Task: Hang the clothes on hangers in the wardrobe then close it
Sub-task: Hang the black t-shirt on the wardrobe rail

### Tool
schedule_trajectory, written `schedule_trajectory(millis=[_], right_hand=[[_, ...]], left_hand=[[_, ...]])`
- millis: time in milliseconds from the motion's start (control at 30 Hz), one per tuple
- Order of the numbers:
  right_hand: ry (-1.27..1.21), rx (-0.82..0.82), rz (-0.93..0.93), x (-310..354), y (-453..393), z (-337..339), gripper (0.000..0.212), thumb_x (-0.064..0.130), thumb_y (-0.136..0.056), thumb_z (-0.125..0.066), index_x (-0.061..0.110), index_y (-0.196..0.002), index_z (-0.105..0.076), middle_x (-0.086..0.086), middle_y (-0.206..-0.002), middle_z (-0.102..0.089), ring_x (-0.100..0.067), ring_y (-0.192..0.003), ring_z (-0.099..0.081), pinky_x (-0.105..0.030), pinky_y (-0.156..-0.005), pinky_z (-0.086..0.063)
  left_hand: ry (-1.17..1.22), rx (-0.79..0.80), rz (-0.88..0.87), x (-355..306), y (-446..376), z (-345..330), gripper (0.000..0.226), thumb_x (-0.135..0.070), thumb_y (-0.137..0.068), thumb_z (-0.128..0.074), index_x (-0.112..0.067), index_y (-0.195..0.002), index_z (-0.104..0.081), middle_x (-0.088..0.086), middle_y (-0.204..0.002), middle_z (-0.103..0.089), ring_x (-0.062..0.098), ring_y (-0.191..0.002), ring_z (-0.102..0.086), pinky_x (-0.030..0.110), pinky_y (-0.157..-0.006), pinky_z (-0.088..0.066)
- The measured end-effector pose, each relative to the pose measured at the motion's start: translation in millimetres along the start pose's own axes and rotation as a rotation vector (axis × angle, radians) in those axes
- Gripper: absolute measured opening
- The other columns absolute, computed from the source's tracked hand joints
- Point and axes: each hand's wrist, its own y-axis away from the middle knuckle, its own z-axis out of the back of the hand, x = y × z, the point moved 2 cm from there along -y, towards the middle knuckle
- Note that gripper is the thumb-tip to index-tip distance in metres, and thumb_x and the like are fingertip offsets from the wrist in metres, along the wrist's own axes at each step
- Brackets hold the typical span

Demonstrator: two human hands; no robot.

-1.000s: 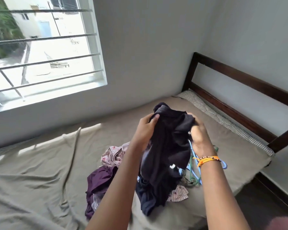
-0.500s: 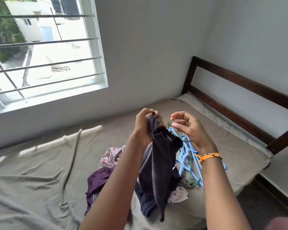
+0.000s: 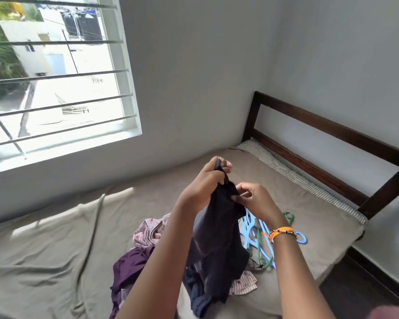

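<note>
Currently, left hand (image 3: 203, 184) grip holds the dark garment (image 3: 219, 240) by its top edge above the bed (image 3: 55, 249); right hand (image 3: 255, 199) grip pinches it just beside. Hangers (image 3: 256, 238) lie on the bed beneath.

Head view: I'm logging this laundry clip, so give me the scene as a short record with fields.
setting: bed under a barred window
left hand: grips the top of the dark garment, held up
right hand: pinches the garment's upper edge
hangers: blue and green, lying on the bed
other clothes: purple garment, patterned garment on the bed
wardrobe: not in view
</note>
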Motion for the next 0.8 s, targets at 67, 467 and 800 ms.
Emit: schedule_trajectory(millis=[67, 467, 800], right_hand=[[0.023, -0.064, -0.010, -4.7, 1.3, 6.1, 0.007, 0.009, -0.081, -0.067, 0.014, -0.078, -0.069, -0.005, -0.069, -0.068, -0.011, -0.064, -0.059, -0.029, -0.063, -0.046], [0.178, -0.265, 0.097, 21.8, 14.4, 14.1, 0.036, 0.043, -0.078, -0.071, 0.021, -0.102, -0.057, 0.008, -0.095, -0.053, -0.008, -0.089, -0.053, -0.022, -0.076, -0.042], [-0.097, -0.143, 0.124, 85.9, 26.2, 93.6, 0.023, 0.007, -0.064, -0.083, 0.016, -0.074, -0.064, 0.005, -0.068, -0.063, -0.003, -0.064, -0.055, -0.015, -0.063, -0.042]], left_hand=[[-0.068, -0.007, 0.001, 0.9, -0.9, 2.5, 0.034, 0.018, -0.063, -0.025, -0.012, -0.075, -0.036, 0.003, -0.085, -0.049, 0.015, -0.079, -0.046, 0.021, -0.069, -0.037], [-0.739, -0.469, -0.187, -26.3, -20.9, 9.6, 0.023, -0.002, -0.076, -0.047, -0.012, -0.084, -0.067, -0.001, -0.083, -0.069, 0.018, -0.085, -0.061, 0.024, -0.073, -0.045], [-0.972, -0.255, -0.426, -100.9, -39.7, 32.9, 0.032, 0.010, -0.068, -0.060, -0.018, -0.078, -0.071, -0.007, -0.074, -0.048, 0.004, -0.066, -0.046, 0.005, -0.059, -0.032]])
